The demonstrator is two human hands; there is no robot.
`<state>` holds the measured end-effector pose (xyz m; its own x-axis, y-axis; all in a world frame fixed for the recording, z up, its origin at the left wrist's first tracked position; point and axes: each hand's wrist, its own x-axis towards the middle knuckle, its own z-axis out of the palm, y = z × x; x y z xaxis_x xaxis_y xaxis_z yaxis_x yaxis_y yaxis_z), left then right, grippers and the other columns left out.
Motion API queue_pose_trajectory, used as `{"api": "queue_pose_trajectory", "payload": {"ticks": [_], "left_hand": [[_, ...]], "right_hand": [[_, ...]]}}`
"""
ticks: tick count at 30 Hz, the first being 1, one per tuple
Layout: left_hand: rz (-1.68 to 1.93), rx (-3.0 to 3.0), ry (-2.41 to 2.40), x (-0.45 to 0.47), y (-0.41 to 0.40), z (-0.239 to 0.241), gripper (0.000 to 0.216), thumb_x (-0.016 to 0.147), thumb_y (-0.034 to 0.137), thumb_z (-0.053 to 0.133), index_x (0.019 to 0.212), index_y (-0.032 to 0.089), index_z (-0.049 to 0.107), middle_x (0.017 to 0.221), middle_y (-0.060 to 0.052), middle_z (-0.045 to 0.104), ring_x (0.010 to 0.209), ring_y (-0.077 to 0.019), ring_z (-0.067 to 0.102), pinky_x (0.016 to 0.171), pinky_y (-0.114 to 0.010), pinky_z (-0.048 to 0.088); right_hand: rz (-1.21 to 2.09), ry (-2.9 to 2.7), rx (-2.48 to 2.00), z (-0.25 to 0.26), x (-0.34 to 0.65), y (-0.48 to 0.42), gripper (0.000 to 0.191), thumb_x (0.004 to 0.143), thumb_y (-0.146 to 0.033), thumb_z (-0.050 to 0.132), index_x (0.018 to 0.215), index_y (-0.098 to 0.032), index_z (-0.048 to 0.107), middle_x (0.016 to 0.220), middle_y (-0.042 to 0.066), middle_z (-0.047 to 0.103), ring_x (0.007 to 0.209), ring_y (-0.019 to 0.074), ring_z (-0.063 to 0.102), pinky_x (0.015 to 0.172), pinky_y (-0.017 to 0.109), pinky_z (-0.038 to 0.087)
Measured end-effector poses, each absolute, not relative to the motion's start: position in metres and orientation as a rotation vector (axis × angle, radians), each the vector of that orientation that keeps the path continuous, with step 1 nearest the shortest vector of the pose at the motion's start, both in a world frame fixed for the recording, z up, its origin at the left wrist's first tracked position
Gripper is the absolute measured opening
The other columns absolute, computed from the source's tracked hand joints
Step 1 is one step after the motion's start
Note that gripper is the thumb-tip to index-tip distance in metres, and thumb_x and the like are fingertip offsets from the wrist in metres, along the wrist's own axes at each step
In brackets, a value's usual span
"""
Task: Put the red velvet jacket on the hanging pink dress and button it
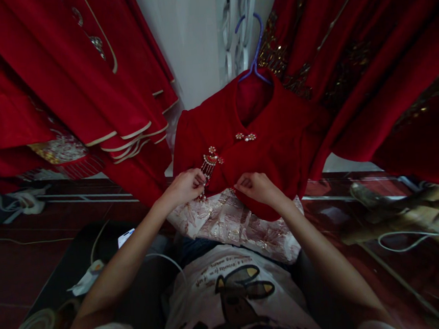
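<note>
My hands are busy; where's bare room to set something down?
Floor at left looks bare between the thin cord and dark mat. Crowded: the right, with a brown bundle and white cord, and the red jacket, with your left hand and right hand.

Red collared garment (265,160), neck uppermost, cloth softly creased; beaded tassel ornament (210,161) on its front, strands downward.

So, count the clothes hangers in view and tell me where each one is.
1: the purple hanger, at the neck of the red garment, hook upward. Others may be hidden, since the red cloth on both sides runs out of view.
</note>
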<state>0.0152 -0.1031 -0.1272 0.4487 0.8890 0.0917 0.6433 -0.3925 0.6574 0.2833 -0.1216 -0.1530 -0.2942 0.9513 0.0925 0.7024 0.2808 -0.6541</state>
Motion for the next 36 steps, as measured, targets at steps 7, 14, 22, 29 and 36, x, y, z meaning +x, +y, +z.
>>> {"api": "queue_pose_trajectory", "payload": {"ticks": [7,14,22,29,36], "left_hand": [[0.679,1.933,1.046,0.016,-0.1,-0.147,0.022,0.067,0.012,0.062,0.089,0.017,0.06,0.078,-0.001,0.069,0.073,-0.0121,0.068,0.069,-0.026,0.057],[0.63,1.865,0.945,0.025,-0.103,-0.14,0.026,0.071,0.012,0.063,0.097,0.013,0.068,0.085,-0.007,0.074,0.079,-0.014,0.071,0.073,-0.028,0.059],[0.654,1.821,1.069,0.035,-0.107,-0.143,0.019,0.069,0.01,0.065,0.087,0.013,0.069,0.081,-0.005,0.075,0.076,-0.0138,0.071,0.071,-0.027,0.059],[0.826,1.845,1.139,0.041,-0.106,-0.156,0.014,0.071,0.027,0.075,0.077,0.016,0.068,0.073,-0.003,0.073,0.067,-0.0144,0.071,0.067,-0.027,0.06],[0.881,1.887,1.128,0.036,-0.105,-0.161,0.01,0.071,0.021,0.069,0.079,0.018,0.073,0.073,-0.002,0.076,0.066,-0.0151,0.072,0.066,-0.027,0.061]], "right_hand": [[0.634,-1.923,-1.477,-0.17,0.268,-0.123,0.023,0.07,-0.026,0.079,0.084,-0.017,0.065,0.076,0.003,0.072,0.066,0.0147,0.067,0.06,0.023,0.049],[0.883,-1.779,-1.357,-0.167,0.269,-0.117,0.015,0.069,-0.024,0.079,0.075,-0.016,0.068,0.075,0.003,0.073,0.066,0.0139,0.068,0.063,0.023,0.053],[0.944,-1.63,-1.16,-0.165,0.25,-0.124,0.026,0.069,-0.036,0.081,0.078,-0.015,0.07,0.078,0.006,0.075,0.07,0.0151,0.071,0.068,0.026,0.057],[0.862,-1.612,-1.171,-0.165,0.236,-0.134,0.014,0.079,-0.031,0.072,0.084,-0.017,0.071,0.081,0.004,0.075,0.073,0.0153,0.072,0.07,0.026,0.06],[0.742,-1.643,-1.159,-0.172,0.229,-0.138,0.011,0.083,-0.029,0.066,0.085,-0.018,0.069,0.082,0.004,0.074,0.073,0.0148,0.071,0.071,0.027,0.061]]}}
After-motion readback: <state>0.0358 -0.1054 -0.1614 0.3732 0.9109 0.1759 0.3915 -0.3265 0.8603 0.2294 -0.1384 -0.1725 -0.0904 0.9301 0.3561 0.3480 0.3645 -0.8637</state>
